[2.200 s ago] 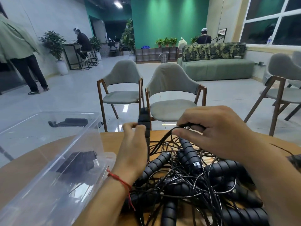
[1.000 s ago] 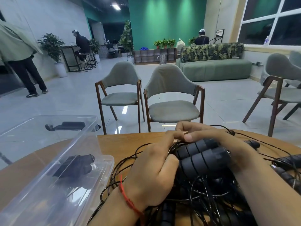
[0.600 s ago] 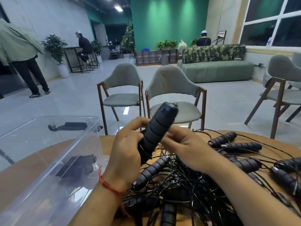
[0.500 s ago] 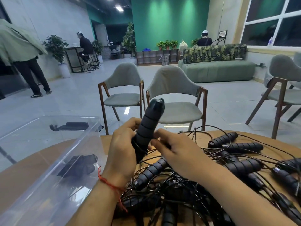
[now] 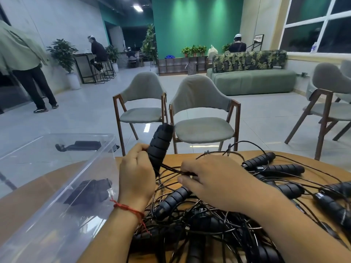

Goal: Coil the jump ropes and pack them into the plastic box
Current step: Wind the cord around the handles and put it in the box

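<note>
One black jump rope handle (image 5: 160,147) stands nearly upright above the far edge of the tabletop (image 5: 187,158), the left hand (image 5: 135,179) clenched round its lower end. Its thin cord (image 5: 170,168) runs rightward to the right hand (image 5: 214,185), whose fingers (image 5: 187,168) pinch it just above the tangled pile of jump ropes (image 5: 209,221). The pile covers the tabletop's middle and right side, with loose handles spread toward the right edge and only a narrow strip of bare wood along the far edge. The clear plastic box (image 5: 57,215) fills the left side, its wall just beside the left wrist, with a dark bundle (image 5: 89,190) showing through it. Beyond the tabletop two grey chairs (image 5: 201,118) face it on a pale tiled floor (image 5: 76,118).
</note>
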A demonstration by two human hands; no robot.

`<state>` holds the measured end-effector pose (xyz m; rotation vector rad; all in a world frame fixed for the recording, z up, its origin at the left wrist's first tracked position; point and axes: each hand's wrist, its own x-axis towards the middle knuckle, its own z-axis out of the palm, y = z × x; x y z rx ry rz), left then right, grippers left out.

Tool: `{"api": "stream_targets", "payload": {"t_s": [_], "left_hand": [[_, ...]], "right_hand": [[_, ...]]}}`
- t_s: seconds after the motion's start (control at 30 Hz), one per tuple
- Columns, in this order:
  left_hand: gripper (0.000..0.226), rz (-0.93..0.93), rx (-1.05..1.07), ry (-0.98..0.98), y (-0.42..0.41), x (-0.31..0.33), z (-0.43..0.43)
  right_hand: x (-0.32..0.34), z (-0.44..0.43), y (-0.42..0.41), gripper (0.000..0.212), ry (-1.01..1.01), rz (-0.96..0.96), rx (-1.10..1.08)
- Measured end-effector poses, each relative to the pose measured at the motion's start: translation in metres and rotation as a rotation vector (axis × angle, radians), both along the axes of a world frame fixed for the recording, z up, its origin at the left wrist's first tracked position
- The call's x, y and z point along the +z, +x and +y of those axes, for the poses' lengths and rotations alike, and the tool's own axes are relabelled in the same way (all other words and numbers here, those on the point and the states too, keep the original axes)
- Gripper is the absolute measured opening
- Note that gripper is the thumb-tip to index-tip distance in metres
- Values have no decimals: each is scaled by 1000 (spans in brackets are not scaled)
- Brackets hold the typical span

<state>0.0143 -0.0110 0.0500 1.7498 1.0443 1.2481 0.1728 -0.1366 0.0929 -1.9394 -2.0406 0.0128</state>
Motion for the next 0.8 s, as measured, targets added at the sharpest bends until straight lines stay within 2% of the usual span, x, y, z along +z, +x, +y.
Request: {"api": "stream_targets", "payload": {"t_s": [0.1,0.23,0.43,0.53,0.63,0.8], "left_hand": [[15,133,45,69,6,-4,-1],[12,305,104,211,7,-9,-1],[35,515,166,165,0,-15,10],[49,528,137,137,4,-14,4],[66,466,102,156,5,-18,2],[59,367,-189,253,12,-15,-15]], "right_hand": [[15,-11,12,32,32,-86,0],[32,-23,20,31,71,-141,11],[45,-38,21,38,240,-168,127],[41,-32,17,31,277,-84,222],[37,-26,19,26,368,-17,216],[30,-15,26,25,553,209,142]]}}
